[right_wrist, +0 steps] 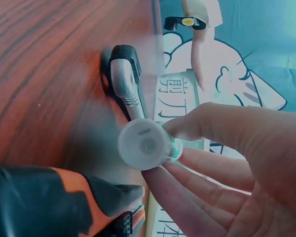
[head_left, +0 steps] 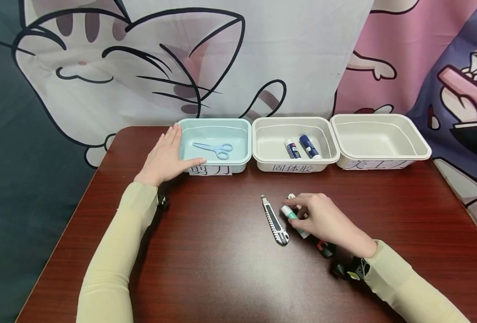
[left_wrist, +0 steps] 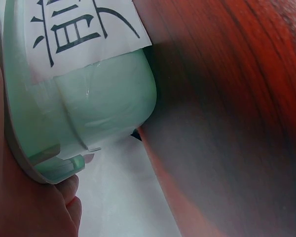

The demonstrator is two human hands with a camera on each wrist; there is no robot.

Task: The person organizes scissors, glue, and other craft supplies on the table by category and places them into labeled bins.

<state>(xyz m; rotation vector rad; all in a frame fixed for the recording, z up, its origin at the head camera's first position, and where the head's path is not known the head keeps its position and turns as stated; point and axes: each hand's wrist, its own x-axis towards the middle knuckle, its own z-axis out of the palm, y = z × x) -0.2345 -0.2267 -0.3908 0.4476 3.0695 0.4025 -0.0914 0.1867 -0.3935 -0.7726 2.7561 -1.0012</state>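
Note:
My right hand pinches a glue stick with a white cap and green body, tilted over the table. In the right wrist view its round white end faces the camera, between thumb and fingers. Left of it lies a grey and black utility knife. Beneath the right hand, an orange and black tool is partly hidden. My left hand rests on the left end of a light-blue bin, fingers straight along its side and thumb across the front rim. Blue scissors lie inside.
Beside the blue bin stands a cream bin holding two blue glue sticks. Another cream bin is at the right. All three carry paper labels along the back of the brown table. A printed cloth hangs behind.

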